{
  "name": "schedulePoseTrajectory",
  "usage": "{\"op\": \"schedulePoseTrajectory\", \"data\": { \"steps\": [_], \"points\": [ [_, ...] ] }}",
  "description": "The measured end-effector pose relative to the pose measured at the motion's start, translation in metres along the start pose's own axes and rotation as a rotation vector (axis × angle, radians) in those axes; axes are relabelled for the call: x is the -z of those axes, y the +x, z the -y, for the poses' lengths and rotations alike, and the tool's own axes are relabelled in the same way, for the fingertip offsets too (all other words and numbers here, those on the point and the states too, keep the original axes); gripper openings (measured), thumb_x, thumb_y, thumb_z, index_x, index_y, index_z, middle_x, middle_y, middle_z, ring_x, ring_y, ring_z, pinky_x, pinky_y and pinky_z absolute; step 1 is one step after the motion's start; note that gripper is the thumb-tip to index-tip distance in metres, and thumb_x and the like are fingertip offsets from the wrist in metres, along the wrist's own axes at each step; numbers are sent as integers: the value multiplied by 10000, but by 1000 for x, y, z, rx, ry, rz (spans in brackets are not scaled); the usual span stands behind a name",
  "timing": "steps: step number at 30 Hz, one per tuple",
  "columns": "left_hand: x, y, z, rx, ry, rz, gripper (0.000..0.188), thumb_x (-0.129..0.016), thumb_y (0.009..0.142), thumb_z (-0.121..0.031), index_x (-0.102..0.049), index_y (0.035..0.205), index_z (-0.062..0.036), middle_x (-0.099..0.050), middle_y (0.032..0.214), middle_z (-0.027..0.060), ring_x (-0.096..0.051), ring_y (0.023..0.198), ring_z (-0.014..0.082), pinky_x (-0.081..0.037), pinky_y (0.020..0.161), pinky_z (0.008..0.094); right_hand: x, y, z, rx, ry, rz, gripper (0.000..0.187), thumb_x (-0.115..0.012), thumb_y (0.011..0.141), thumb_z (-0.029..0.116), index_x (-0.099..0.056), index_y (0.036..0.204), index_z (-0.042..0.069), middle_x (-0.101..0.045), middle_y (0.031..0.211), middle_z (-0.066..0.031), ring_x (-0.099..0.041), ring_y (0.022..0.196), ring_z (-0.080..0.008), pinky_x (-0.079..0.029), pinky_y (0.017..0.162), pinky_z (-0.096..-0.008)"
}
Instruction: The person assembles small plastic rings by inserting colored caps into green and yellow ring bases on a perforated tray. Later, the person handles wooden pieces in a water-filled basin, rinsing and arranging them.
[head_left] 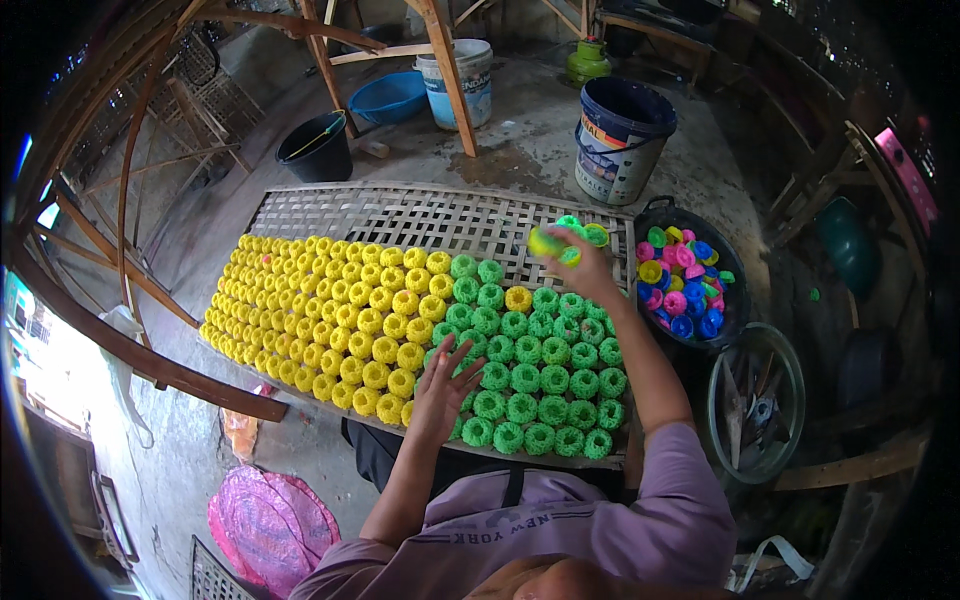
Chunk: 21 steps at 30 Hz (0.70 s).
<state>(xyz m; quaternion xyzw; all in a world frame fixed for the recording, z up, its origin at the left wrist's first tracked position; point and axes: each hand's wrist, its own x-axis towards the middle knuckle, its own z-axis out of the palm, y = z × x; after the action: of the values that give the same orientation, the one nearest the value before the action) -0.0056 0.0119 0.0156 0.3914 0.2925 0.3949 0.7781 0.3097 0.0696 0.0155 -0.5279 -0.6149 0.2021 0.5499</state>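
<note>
Left hand (440,390) spread, fingers loose above the seam between yellow rings (369,321) and green rings (525,378); contact, can't tell. Right hand (590,268) pinching what looks like a yellow-green cup (545,243), blurred, so grip detail unclear. Loose green cups (597,235) right by those fingers. From where I'm standing, all of this is over one woven rack (400,210): yellow rings left of the left hand, green ones between and below both hands, one odd yellow ring (518,299) just left of the right hand.

Risks, my guess: right forearm passes low over the green rows, could knock or squash some; left fingers could dent the nearest ones; a loose pinch might drop the cup onto them. Colours could get mixed too.

Materials: rings bumpy, rounded, hollow in the middle, look soft. Cups smooth, shiny, probably plastic. Rack flat slats, open holes. Right of the right hand, black tub (738,312) piled with multicoloured cups (685,275).
</note>
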Motion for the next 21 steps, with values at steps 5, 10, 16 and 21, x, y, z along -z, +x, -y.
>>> {"op": "schedulePoseTrajectory", "data": {
  "steps": [5,10,16,21],
  "points": [
    [-16,19,7,147,-406,182,588,-416,990,-388,-218,1440,-66,-448,1347,158,-515,1193,265,-442,1007,389,-52,-64,95,296,-256,345,460,-720,794,303,-599,1199,120,-547,1283,-94,-466,1226,-280,-291,1068,-443],
    [-12,11,5,49,-357,155,530,-512,965,-309,-318,1398,-73,-488,1291,102,-530,1167,210,-472,976,347,-48,-71,125,174,-75,136,406,-715,789,282,-631,1152,120,-515,1303,-76,-432,1222,-311,-302,1030,-463],
    [-10,4,6,-23,-102,67,576,-637,880,-64,-356,1382,-64,-419,1368,85,-463,1212,167,-421,998,315,-69,-80,135,237,-370,120,163,-716,752,174,-688,892,94,-570,1033,-45,-508,1029,-261,-352,888,-427],
    [-5,5,3,-131,-14,-7,594,-653,860,-36,-352,1372,-56,-415,1354,82,-467,1195,169,-397,1009,306,-80,-74,102,-60,25,156,153,-688,775,140,-688,917,84,-579,985,-51,-535,983,-233,-387,870,-368]
  ]
}}
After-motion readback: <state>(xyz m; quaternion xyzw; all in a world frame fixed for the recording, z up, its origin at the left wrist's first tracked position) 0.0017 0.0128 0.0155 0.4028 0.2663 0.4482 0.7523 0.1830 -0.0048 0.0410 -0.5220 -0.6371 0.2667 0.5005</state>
